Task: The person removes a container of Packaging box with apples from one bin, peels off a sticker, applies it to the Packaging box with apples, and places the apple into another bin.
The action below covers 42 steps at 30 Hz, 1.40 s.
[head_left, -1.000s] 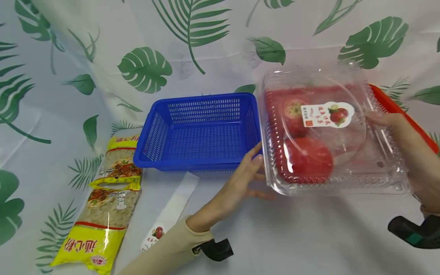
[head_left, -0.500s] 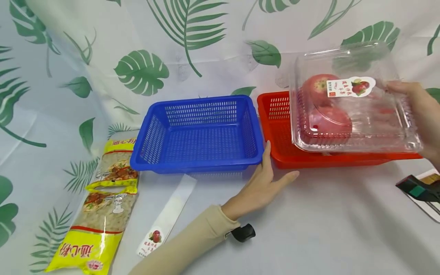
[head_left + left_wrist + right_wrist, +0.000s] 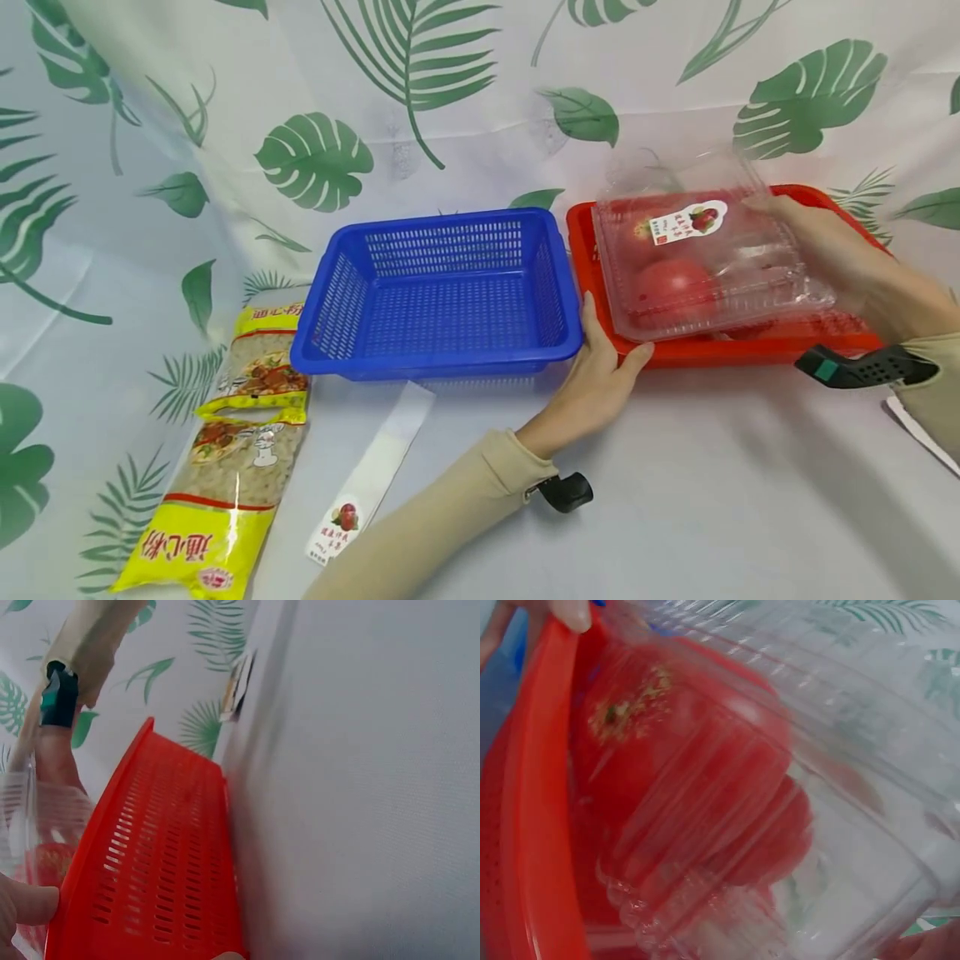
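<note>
My right hand [image 3: 832, 242] grips the right side of a clear plastic fruit box [image 3: 757, 262] with a white apple sticker on its lid. Red apples [image 3: 675, 287] lie at the box's left end, seen up close through the ribbed wall in the right wrist view. The box sits tilted over the red basket [image 3: 750, 354], low within its rim. My left hand [image 3: 588, 379] holds the basket's front left corner, thumb [image 3: 34, 900] at the rim and a fingertip low on the outer wall in the left wrist view.
Left of the red basket stands a blue basket [image 3: 435, 365], close beside it. Two yellow pasta bags [image 3: 210, 500] lie at the far left. A white paper strip [image 3: 375, 467] with an apple picture lies before the blue basket. A leaf-patterned sheet hangs behind.
The fruit box has moved up over the red basket, then down and left into it with my right hand. My left hand has moved right and taken hold of the red basket's corner.
</note>
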Available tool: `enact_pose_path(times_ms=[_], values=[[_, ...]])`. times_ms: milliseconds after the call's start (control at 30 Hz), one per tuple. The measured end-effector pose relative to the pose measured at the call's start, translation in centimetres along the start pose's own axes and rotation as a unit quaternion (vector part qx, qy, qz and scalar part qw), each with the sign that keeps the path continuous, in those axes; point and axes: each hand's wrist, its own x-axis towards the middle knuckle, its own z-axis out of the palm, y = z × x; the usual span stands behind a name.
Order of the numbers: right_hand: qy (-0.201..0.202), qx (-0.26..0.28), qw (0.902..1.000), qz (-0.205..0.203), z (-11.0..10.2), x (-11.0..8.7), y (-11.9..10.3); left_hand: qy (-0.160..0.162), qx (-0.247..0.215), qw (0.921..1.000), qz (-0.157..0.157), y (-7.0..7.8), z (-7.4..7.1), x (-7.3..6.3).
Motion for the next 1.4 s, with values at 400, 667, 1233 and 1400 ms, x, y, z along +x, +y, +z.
enact_pose_path(times_ms=[400, 667, 1233, 1400], values=[[0.003, -0.151, 0.9884, -0.018, 2.2, 0.3, -0.3, 0.022, 0.007, 0.999, -0.038, 0.5, 0.3, -0.1], [0.008, -0.205, 0.9787, -0.007, 2.2, 0.3, -1.1, 0.034, 0.014, 0.9987, -0.037, 0.8, 0.4, -0.2], [0.069, -0.368, 0.9242, -0.077, 2.3, 1.1, -0.3, 0.047, 0.005, 0.9981, -0.038, 0.6, 0.4, -0.1], [0.087, -0.378, 0.9187, -0.074, 2.1, 0.8, 0.4, 0.033, 0.005, 0.9987, -0.04, 0.9, 0.4, -0.1]])
